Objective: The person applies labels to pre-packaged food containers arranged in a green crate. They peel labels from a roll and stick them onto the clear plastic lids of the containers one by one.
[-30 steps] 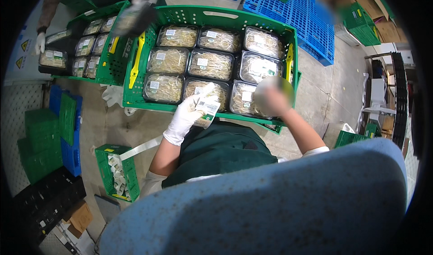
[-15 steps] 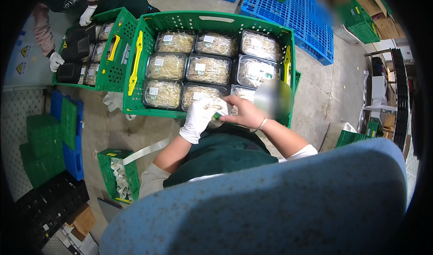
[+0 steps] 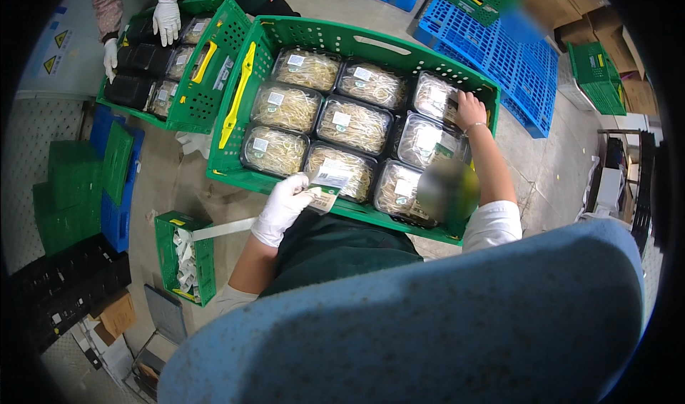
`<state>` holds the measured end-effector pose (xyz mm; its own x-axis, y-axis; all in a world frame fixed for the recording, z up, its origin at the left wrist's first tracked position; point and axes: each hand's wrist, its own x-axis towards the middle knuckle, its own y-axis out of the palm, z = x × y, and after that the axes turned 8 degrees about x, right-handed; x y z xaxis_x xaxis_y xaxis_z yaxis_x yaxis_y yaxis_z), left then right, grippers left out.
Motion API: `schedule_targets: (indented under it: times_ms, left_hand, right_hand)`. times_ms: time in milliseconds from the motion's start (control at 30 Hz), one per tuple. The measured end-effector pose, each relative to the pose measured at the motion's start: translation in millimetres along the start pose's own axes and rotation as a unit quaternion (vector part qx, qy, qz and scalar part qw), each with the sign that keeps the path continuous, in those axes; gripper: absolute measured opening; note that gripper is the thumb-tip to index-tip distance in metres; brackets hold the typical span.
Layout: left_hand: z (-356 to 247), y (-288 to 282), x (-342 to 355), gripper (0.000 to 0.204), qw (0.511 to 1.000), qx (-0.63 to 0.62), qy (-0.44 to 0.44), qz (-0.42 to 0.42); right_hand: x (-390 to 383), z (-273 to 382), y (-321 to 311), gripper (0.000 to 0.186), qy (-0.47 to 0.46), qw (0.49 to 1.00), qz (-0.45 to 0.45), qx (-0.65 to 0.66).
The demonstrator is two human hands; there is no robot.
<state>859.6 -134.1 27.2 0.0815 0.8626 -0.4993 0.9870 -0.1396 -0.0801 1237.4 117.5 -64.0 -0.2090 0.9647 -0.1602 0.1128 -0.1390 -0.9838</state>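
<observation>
A blue, speckled padded shape (image 3: pixel 399 318) filled the lower edge, with a dark green apron (image 3: pixel 342 248) just beyond it. The person's left hand (image 3: pixel 283 208), in a white glove, was closed on a few white, green and tan labels (image 3: pixel 326 193), held above the near edge of a large green crate (image 3: pixel 328 36). To the left, on the floor, stood a small green crate (image 3: pixel 206 265) with white paper strips (image 3: pixel 187 265) in it; a long pale band (image 3: pixel 225 228) ran from it toward the left forearm.

Inside the large crate sat nine trays (image 3: pixel 354 123) of pale, sprout-like strands, three by three, most showing a small white sticker. A blurred patch hid part of the near right one. The bare right hand (image 3: pixel 472 111) reached to the far right tray (image 3: pixel 433 95), its fingers close together at the right end over a dark label (image 3: pixel 451 108); whether they gripped anything could not be told.

Beyond, at the left, a co-worker's gloved hands (image 3: pixel 167 21) were at another green crate (image 3: pixel 187 108), near black containers (image 3: pixel 143 59). Blue pallets (image 3: pixel 464 40) and cardboard boxes (image 3: pixel 564 4) lay at the far right.
</observation>
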Motion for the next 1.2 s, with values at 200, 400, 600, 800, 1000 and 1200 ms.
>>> schedule_targets:
  times_ms: [200, 400, 600, 800, 1000, 1200]
  left_hand:
    - [7, -12, -4, 0.023, 0.979, -0.201, 0.019, -0.017]
    - [-3, -28, -12, 0.021, 0.981, -0.169, 0.096, 0.024]
    - [0, -38, -23, 0.032, 0.971, -0.224, 0.067, 0.045]
    - [50, -65, -45, 0.013, 0.989, -0.006, -0.005, -0.149]
    - [74, -126, -93, 0.005, 0.961, -0.207, -0.045, -0.177]
    - [105, -145, -108, 0.004, 0.972, -0.138, 0.007, -0.189]
  right_hand:
    - [-6, -1, 2, 0.075, -0.005, 0.998, 0.009, 0.063]
    - [2, 29, -32, 0.078, 0.089, 0.990, 0.108, 0.014]
    - [-93, 215, -82, 0.043, -0.285, 0.780, 0.182, 0.526]
    - [-131, 320, -86, 0.019, -0.257, 0.700, 0.330, 0.578]
    - [-35, 357, -44, 0.026, -0.364, 0.846, 0.121, 0.371]
    - [-48, 391, 50, 0.048, -0.310, 0.939, -0.031, 0.147]
